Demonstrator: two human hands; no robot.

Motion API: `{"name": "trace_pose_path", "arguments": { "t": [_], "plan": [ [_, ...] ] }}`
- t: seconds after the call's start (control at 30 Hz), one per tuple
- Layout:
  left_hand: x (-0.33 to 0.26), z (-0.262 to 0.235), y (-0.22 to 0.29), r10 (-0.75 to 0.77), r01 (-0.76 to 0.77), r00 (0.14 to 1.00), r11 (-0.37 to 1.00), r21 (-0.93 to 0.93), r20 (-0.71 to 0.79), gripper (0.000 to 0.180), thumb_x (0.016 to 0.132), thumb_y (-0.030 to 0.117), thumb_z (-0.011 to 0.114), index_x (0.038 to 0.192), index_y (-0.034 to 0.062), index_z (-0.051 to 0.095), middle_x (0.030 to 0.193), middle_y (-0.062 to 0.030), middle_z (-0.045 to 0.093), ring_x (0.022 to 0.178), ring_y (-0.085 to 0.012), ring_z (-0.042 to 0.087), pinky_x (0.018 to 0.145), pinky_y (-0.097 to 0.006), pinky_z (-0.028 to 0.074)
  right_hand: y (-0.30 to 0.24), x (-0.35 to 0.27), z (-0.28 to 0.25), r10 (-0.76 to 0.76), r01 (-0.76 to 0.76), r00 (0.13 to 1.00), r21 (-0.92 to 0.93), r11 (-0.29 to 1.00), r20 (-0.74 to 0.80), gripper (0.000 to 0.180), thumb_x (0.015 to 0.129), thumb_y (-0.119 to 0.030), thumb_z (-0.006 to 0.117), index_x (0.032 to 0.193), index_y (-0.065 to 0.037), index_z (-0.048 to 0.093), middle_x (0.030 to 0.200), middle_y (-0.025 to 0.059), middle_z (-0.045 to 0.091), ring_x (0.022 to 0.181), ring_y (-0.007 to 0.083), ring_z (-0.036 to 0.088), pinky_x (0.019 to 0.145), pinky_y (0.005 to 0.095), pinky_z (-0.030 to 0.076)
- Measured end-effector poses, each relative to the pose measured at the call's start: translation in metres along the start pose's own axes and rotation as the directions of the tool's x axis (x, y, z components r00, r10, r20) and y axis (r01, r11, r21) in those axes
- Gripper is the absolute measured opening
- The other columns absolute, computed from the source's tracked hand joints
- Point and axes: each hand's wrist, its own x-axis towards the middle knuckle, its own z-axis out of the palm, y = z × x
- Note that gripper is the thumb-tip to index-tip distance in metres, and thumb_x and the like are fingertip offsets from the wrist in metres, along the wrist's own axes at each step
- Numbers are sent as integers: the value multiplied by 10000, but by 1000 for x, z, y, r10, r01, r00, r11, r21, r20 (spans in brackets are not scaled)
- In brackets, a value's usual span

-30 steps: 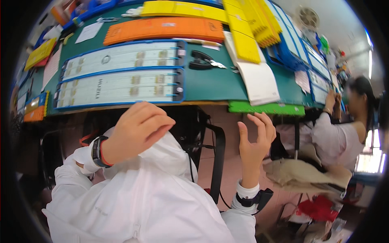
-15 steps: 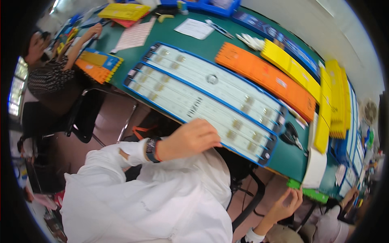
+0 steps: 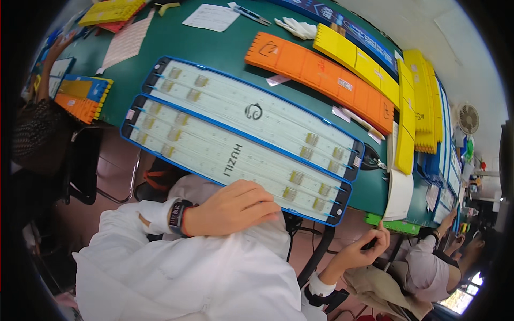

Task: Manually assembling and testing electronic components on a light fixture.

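While the view has swung round since a second ago, so the bench [image 3: 214, 48] now runs slantwise from upper left to lower right, the hands themselves have barely shifted. The left hand [image 3: 235, 208] still lies palm-down, fingers curled loosely, on the white cloth [image 3: 176, 273] bunched below the bench's near edge; it presses the fabric more than it grips it. A dark watch [image 3: 175, 215] sits on that wrist. The right hand [image 3: 361, 251] has dropped from the bench edge and now hangs lower, near the green strip [image 3: 393, 224] at the bench's lower right corner, fingers pinched around something small and dark; what it is, I cannot tell. Two long white trays [image 3: 241, 144] with blue rims lie untouched along the near edge, just above the left hand. Judging from this, the work remains with the cloth, not the trays.
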Motion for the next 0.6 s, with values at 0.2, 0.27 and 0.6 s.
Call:
{"name": "trace_pose_path", "arguments": {
  "t": [0.2, 0.27, 0.6],
  "plan": [
    [29, 3, 32, -113, 170, 985, 805, -568, 134, 323, 795, 90, 684, 1109, 27, 640, 1159, -110, 608, 1039, -264, 568, 862, -335, 463, -99, 29, -25, -591, -104, 561, 758, 644, 579, 54, 776, -19, 535, 809, -56, 512, 743, 81, 651, 747, 273, 674, 730, 367, 404],
    [34, 17, 40, 206, -83, 971, 771, -632, 124, 243, 854, 122, 640, 1070, 12, 641, 1091, -92, 642, 914, -229, 610, 775, -293, 480, -111, 51, -31, -770, -142, 387, 858, 494, 508, 103, 817, -11, 547, 853, -49, 458, 785, 72, 574, 763, 225, 606, 743, 322, 388],
    [29, -91, 23, -224, 606, 795, 344, -718, 564, 179, 930, 175, 559, 933, 10, 629, 838, -30, 649, 654, -112, 573, 592, -228, 439, -95, 138, -28, -178, -317, 938, 944, -95, 298, 92, 887, -93, 582, 909, -43, 508, 862, 100, 604, 744, 211, 587, 760, 333, 406]
  ]
}}
